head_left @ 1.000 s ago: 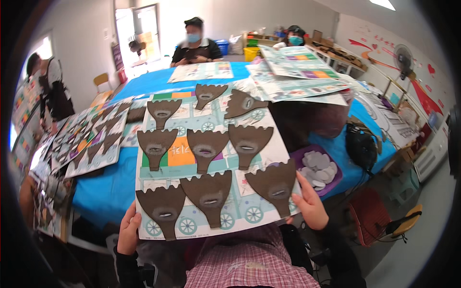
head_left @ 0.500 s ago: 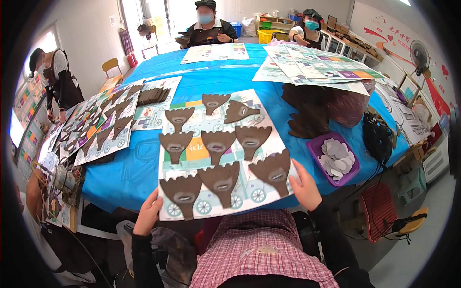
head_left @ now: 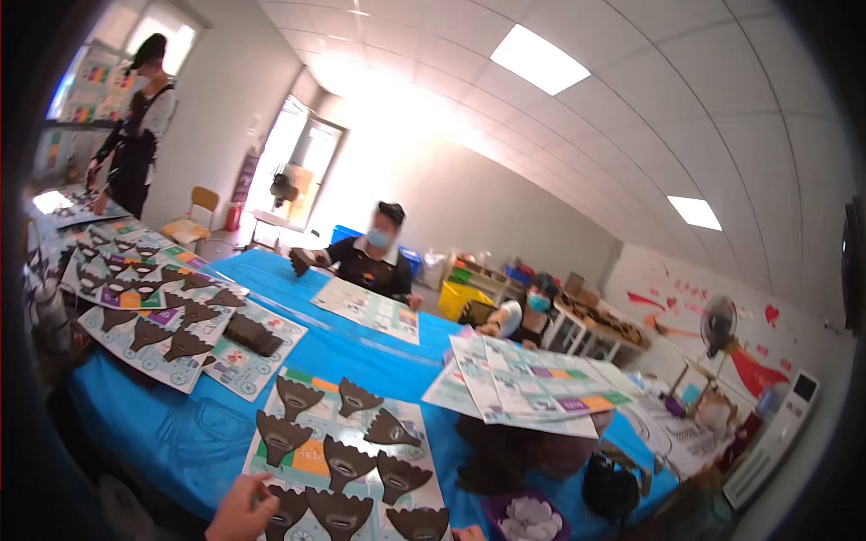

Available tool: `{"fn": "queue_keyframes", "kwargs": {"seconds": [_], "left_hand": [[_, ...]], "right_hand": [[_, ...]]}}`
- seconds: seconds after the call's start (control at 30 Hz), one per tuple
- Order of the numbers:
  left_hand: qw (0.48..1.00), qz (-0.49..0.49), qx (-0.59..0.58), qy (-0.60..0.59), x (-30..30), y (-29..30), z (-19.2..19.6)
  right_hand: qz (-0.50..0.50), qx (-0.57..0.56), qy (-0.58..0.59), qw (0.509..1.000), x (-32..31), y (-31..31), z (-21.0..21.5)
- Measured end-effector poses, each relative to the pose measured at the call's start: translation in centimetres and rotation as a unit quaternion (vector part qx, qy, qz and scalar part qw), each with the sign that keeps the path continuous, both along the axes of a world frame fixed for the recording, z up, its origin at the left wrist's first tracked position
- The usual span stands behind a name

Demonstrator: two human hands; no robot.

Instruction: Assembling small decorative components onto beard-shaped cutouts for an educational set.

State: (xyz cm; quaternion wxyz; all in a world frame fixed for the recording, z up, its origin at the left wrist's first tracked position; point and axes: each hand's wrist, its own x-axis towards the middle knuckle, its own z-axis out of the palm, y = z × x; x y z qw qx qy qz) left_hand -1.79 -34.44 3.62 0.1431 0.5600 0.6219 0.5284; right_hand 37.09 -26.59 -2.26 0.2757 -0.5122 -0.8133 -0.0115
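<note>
A printed sheet [head_left: 308, 408] lies before me on the blue-covered table, bearing rows of dark brown fan-shaped pieces [head_left: 348, 463] with scalloped edges and a light oval mark. My left hand [head_left: 242, 512] is over the sheet's left edge, palm down. Its fingers are loosely bent and apart, with nothing seen in them. Of my right hand [head_left: 470, 534] just a sliver shows at the bottom edge, by the sheet's lower right; its fingers are hidden. The sheet's near end runs out of the picture.
A purple basket [head_left: 492, 511] of pale discs stands at right, beside a black bundle [head_left: 610, 488]. Stacked printed sheets [head_left: 532, 383] overlie dark brown pieces. More covered sheets [head_left: 149, 347] lie at left. Two masked people sit across; another stands far left.
My view has tilted up and swung, so the sheet and both hands sit lower. My left hand has shifted onto the sheet's edge. The person opposite now holds dark pieces out to the side.
</note>
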Motion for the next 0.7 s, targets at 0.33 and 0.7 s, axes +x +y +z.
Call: {"fn": "queue_keyframes", "kwargs": {"seconds": [0.33,0.7], "left_hand": [[0.734,-0.556,-0.339,-0.193,9.2,2.1,-4.7],[0.738,-0.382,-0.475,-0.288,10.3,3.7,1.0]], "right_hand": [[-0.040,0.043,0.030,0.998,0.9,-1.2,0.2],[-0.135,0.022,0.204,0.969,6.6,2.2,7.4]]}}
